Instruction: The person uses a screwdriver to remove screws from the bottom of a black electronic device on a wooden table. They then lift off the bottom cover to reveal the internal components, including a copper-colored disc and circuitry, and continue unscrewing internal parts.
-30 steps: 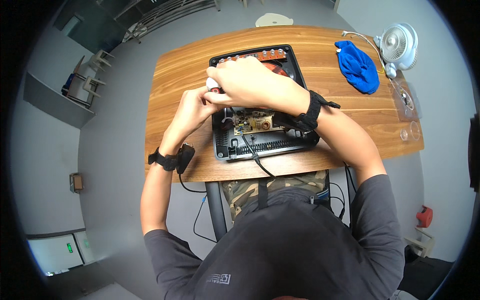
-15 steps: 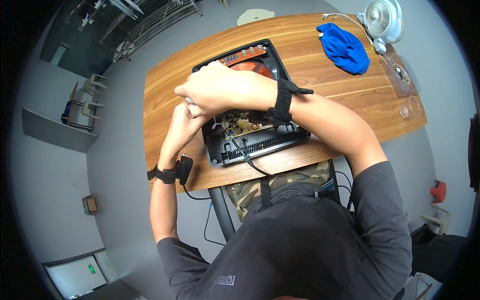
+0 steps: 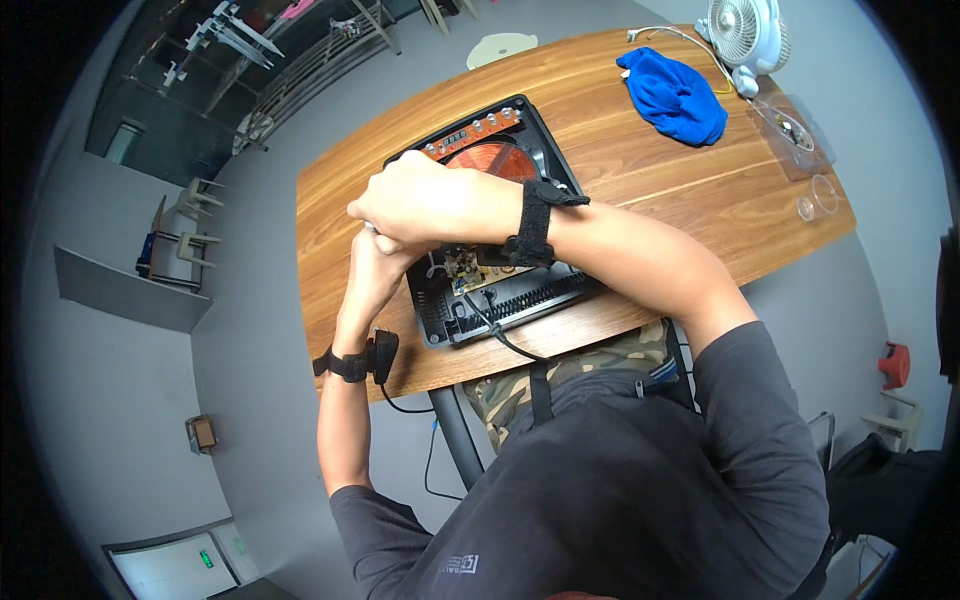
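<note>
On the wooden table before me lies an opened induction cooker (image 3: pixel 552 150), its black housing showing a copper-coloured coil (image 3: pixel 500 160), an orange control board (image 3: pixel 472 135) and a circuit board (image 3: pixel 464 272). My right hand (image 3: pixel 432 202) reaches across the cooker's left side, back upward, fingers curled closed. Just below it, my left hand (image 3: pixel 374 275) is closed too, its fingers meeting the right hand's. A small pale bit shows between the two hands, but what they grip is hidden. Black straps circle both wrists.
A blue cloth (image 3: pixel 676 98) lies at the table's far right, near a white fan (image 3: pixel 742 40). Close by are a clear plastic box (image 3: pixel 792 138) and a clear cup (image 3: pixel 823 194). A black power cord (image 3: pixel 515 345) runs off the near edge.
The view has shifted a little, so the table sits slightly lower. Both hands stay together over the cooker's left side, the right wrist turned slightly.
</note>
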`<state>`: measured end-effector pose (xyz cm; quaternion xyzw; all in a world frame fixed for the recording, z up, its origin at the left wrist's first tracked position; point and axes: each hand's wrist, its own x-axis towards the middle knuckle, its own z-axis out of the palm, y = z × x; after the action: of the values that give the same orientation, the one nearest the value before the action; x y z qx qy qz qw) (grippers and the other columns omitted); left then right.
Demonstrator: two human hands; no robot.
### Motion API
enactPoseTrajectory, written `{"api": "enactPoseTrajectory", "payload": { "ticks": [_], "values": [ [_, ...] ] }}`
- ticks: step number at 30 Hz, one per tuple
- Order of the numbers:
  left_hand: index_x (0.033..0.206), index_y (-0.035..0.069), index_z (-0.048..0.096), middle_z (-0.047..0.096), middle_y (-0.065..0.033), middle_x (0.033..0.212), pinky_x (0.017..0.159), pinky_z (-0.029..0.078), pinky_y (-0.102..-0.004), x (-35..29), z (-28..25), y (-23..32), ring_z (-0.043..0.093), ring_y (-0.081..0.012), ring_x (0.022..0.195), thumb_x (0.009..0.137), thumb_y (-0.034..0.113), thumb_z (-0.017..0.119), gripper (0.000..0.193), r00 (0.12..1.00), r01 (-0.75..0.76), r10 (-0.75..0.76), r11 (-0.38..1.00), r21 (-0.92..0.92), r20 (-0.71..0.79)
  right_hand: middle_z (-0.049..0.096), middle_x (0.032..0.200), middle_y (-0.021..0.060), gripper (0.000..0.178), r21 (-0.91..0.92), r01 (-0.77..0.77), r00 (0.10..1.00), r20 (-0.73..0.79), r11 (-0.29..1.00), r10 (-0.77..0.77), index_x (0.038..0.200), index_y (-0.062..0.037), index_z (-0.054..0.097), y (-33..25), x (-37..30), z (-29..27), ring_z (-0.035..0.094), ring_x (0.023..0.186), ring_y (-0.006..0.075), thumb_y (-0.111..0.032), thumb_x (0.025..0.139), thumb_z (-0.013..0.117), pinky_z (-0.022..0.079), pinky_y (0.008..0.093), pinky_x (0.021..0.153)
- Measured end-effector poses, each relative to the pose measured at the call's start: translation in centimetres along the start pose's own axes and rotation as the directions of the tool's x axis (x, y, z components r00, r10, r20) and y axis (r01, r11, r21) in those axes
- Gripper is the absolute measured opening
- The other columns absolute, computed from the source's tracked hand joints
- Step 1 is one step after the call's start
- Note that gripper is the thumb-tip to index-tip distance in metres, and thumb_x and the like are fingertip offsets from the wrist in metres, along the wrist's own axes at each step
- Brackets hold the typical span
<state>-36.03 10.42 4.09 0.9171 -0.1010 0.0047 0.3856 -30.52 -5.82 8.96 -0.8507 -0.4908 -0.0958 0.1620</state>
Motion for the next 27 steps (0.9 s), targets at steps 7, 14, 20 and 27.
{"api": "enactPoseTrajectory", "payload": {
  "ticks": [7,14,20,27],
  "values": [
    [0.099,-0.001,0.072,0.074,-0.0046,0.091,0.078,0.054,-0.0292,-0.8,-0.5,-2.0,0.066,-0.0106,0.087,0.088,0.005,0.077,0.013,0.999,0.037,-0.031,0.966,-0.256,0.027,0.077,0.092,0.0174,0.031,0.04,-0.03,0.998,0.062,0.999,0.028,0.103,-0.0049,0.076,-0.3,-1.0,-1.5,0.076,0.09,0.033,-0.028,0.082,0.073,0.058,0.0451,0.077],
    [0.11,-0.003,0.063,0.072,-0.0073,0.092,0.077,0.056,-0.0301,0.6,0.2,-2.7,0.066,-0.0116,0.084,0.087,0.007,0.077,0.028,1.0,0.01,-0.009,0.992,-0.128,0.01,0.077,0.084,0.0151,0.02,-0.09,-0.1,0.994,-0.045,0.991,0.096,0.085,-0.0074,0.08,-0.4,-0.3,-0.6,0.077,0.08,0.0294,-0.025,0.079,0.074,0.058,0.0408,0.069],
    [0.106,-0.003,0.067,0.073,-0.005,0.099,0.076,0.055,-0.0296,0.5,0.2,-1.6,0.066,-0.0101,0.089,0.088,0.008,0.079,0.024,1.0,-0.023,0.024,0.983,-0.18,0.002,0.076,0.08,0.0157,0.021,0.018,-0.05,0.975,-0.215,0.999,0.053,0.086,-0.0059,0.078,1.1,-0.4,1.7,0.076,0.079,0.0311,-0.025,0.077,0.075,0.058,0.0423,0.07],
    [0.11,-0.002,0.066,0.073,-0.0068,0.092,0.072,0.055,-0.0274,0.3,-0.2,-2.0,0.066,-0.0104,0.08,0.086,0.006,0.077,0.028,0.996,0.073,-0.064,0.983,-0.168,0.058,0.073,0.073,0.0155,0.024,-0.093,-0.046,0.992,-0.117,0.995,0.035,0.083,-0.0048,0.076,-0.3,-0.7,-0.4,0.074,0.073,0.0316,-0.029,0.081,0.072,0.057,0.0413,0.066]
  ]
}}
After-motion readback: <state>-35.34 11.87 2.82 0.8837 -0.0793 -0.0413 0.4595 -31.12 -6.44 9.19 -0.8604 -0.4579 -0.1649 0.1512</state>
